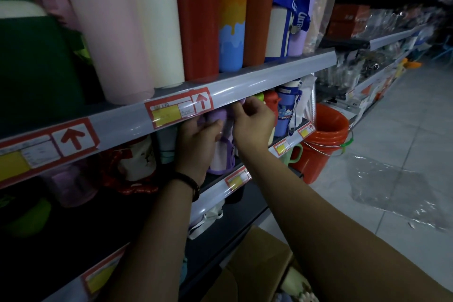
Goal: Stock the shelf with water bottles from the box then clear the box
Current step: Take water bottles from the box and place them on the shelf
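Room: a dim shop aisle with long shelf runs that recede to the right, over a floor point(404, 117) of pale, glossy square tiles.
Upper shelf: a smooth grey rail point(257, 78) with a shiny clear strip and red price tags point(176, 110) that bear arrows and yellow patches.
Stock above: tall matte cylinders stand close together, a pale pink one point(110, 32), a ribbed red one point(198, 19) and an orange one point(231, 19) with a blue drip pattern at its base.
Middle shelf: a dark board with a grey front rail point(239, 178); the purple bottle point(219, 157) stands on it at the front, its lilac body rounded and smooth, just left of a blue bottle point(284, 110) with a strap.
Left hand point(196, 144): fingers curled round the purple bottle's body from the left, with a dark beaded bracelet point(188, 179) on the wrist.
Right hand point(252, 125): fingertips bunched at the top of the purple bottle, just under the upper rail; it seems to pinch the cap, though the rail hides the contact.
Box point(259, 255): brown cardboard with its flaps open, on the floor below the arms against the shelf base; pale bottle tops point(299, 284) show inside.
Floor items: orange plastic buckets point(326, 137), nested with wire handles, stand at the shelf end; a crumpled clear plastic sheet point(392, 189) lies on the tiles near them.
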`<state>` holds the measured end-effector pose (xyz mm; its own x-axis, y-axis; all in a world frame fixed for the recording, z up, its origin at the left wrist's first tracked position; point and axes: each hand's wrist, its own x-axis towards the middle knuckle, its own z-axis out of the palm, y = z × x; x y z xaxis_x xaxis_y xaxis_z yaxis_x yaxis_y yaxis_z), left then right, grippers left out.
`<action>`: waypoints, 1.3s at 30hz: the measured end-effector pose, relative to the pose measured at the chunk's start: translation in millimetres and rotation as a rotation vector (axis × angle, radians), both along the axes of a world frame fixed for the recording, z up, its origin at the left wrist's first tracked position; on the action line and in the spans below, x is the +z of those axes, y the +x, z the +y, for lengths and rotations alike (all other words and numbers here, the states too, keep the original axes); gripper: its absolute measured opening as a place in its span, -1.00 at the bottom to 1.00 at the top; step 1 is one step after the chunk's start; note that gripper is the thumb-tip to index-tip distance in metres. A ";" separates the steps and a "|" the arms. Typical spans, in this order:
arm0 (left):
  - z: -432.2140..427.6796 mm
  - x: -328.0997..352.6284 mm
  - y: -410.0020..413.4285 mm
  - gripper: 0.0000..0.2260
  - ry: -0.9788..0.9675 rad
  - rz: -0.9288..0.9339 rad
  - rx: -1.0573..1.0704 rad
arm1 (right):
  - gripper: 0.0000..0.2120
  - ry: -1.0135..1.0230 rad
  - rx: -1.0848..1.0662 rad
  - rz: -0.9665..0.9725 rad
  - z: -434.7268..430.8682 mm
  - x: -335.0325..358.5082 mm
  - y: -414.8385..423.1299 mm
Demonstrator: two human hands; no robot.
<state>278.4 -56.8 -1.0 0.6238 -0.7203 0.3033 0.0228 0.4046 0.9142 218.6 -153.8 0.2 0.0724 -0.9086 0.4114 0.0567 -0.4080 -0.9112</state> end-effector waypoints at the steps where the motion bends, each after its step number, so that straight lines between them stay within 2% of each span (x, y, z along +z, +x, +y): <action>1: -0.4 0.6 0.6 -0.71 0.004 0.013 0.016 | -0.85 -0.022 0.001 0.053 -3.4 -1.2 3.2; 4: -2.5 0.0 4.5 -0.81 0.072 -0.001 0.071 | -0.75 -0.145 -0.004 0.271 -8.5 -7.1 9.5; 6: -2.0 -2.1 9.4 -0.77 0.150 -0.070 0.077 | -0.73 -0.273 -0.046 0.421 -10.1 -17.5 13.4; 9: -2.3 -5.7 10.3 -0.83 0.225 -0.138 -0.023 | -0.70 -0.251 -0.087 0.488 -6.6 -27.2 14.6; 12: -4.1 -9.8 11.2 -0.76 0.331 -0.100 0.055 | -0.71 -0.229 -0.154 0.450 -4.4 -19.4 11.5; 15: -5.4 -12.3 16.4 -0.66 0.403 -0.001 0.131 | -0.85 -0.131 -0.212 0.326 -3.4 -2.1 8.9; 16: -5.6 -11.2 17.6 -0.66 0.399 0.046 0.145 | -0.89 -0.068 -0.199 0.267 -3.2 3.3 8.9; 18: -6.4 -9.1 18.6 -0.70 0.370 0.133 0.150 | -0.82 0.028 -0.198 0.177 -1.8 12.4 9.4; 20: -5.3 -7.5 17.8 -0.75 0.359 0.161 0.144 | -0.84 0.061 -0.183 0.177 -4.0 16.8 10.1; 23: -2.6 -6.6 17.7 -0.83 0.378 0.119 0.110 | -0.91 0.032 -0.078 0.266 -7.5 15.9 9.1; 26: 1.3 -5.4 15.4 -0.86 0.448 0.069 0.062 | -0.86 -0.036 -0.033 0.299 -4.5 9.4 4.2; 29: 2.1 -6.1 11.2 -0.85 0.498 0.016 0.047 | -0.80 -0.111 -0.050 0.254 -0.9 0.4 -4.1; 34: 1.7 -6.6 2.9 -0.81 0.544 -0.048 0.028 | -0.81 -0.014 0.022 0.141 2.5 -16.0 -22.2; 39: 5.5 -8.1 -9.2 -0.77 0.576 -0.133 -0.006 | -0.88 0.016 0.072 0.125 7.3 -26.4 -44.7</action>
<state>269.2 -51.3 -9.1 0.6022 -0.7959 -0.0623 -0.1066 -0.1574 0.9818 173.9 -146.4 -26.2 0.1875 -0.9056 0.3804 -0.0293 -0.3922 -0.9194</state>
